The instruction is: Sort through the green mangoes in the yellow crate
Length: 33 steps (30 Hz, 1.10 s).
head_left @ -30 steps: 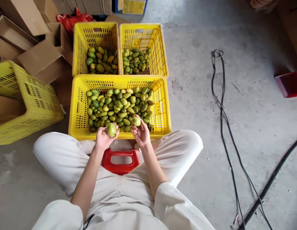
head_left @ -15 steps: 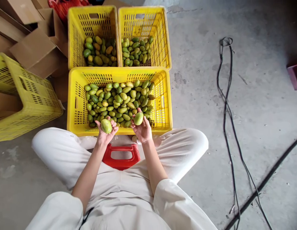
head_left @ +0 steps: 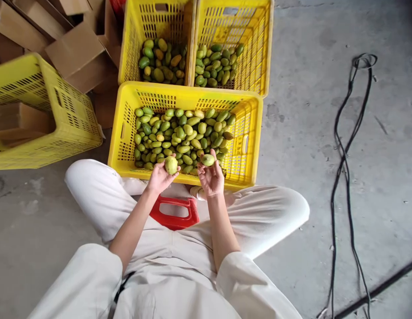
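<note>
I sit on a red stool [head_left: 174, 212] facing a yellow crate [head_left: 129, 161] filled with green mangoes [head_left: 182, 133]. My left hand [head_left: 159, 177] is closed around one green-yellow mango [head_left: 171, 165] at the crate's near rim. A second green mango [head_left: 207, 160] rests in the fingertips of my right hand [head_left: 211, 177], palm up, just right of the left one. Both hands hover over the near edge of the crate.
Two more yellow crates [head_left: 135, 40] [head_left: 255, 44] holding mangoes stand side by side behind the near one. Another yellow crate [head_left: 36, 115] lies at the left among cardboard boxes [head_left: 76, 53]. Black cables [head_left: 345, 146] run over the concrete floor at the right.
The view has shifted, so the crates sit further right in the picture. Both hands still hold their mangoes, turned slightly and kept at the near rim.
</note>
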Each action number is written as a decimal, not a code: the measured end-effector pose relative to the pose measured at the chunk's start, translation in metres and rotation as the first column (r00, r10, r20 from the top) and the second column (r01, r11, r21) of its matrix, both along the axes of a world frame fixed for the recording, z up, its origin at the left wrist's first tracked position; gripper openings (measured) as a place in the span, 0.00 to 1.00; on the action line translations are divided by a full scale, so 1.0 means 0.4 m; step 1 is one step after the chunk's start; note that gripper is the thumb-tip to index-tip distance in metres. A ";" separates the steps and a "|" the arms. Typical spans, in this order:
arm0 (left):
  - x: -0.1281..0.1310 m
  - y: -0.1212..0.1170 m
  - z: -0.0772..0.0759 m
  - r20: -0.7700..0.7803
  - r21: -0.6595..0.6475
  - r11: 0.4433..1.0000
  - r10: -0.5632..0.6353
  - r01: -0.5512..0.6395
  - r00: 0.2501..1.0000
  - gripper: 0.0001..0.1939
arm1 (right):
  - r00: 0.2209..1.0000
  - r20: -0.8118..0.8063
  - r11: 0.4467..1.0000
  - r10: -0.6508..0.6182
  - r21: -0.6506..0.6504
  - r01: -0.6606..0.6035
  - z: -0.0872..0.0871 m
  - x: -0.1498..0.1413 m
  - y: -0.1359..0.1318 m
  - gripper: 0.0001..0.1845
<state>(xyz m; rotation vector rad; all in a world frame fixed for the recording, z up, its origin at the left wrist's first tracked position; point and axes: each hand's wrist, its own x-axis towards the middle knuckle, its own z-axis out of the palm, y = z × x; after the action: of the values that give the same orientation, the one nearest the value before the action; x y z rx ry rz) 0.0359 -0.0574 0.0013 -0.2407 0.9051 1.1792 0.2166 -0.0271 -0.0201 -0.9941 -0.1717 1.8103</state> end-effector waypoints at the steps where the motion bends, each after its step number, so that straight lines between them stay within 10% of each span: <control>1: -0.002 0.001 -0.004 -0.015 0.007 1.000 0.001 -0.001 1.000 0.16 | 1.000 0.006 1.000 0.017 -0.012 -0.017 0.000 -0.003 0.000 0.19; 8: -0.009 0.009 -0.043 -0.136 -0.064 0.984 0.154 -0.164 0.979 0.12 | 0.997 -0.070 0.994 -0.013 -0.105 0.005 -0.007 -0.011 0.001 0.19; 22: -0.020 0.005 0.003 0.013 0.070 0.997 0.009 -0.010 1.000 0.21 | 0.997 0.009 0.994 -0.076 -0.077 0.077 -0.021 -0.013 0.003 0.16; 33: -0.024 0.012 -0.013 -0.112 0.052 0.978 0.206 -0.201 0.972 0.15 | 0.993 -0.032 0.993 -0.117 -0.004 0.117 -0.027 -0.012 0.012 0.16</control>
<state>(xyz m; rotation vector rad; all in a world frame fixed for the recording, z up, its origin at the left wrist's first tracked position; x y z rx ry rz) 0.0262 -0.0524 -0.0038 -0.2376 0.9751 1.4120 0.2116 -0.0224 -0.0311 -0.9560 -0.0894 1.7187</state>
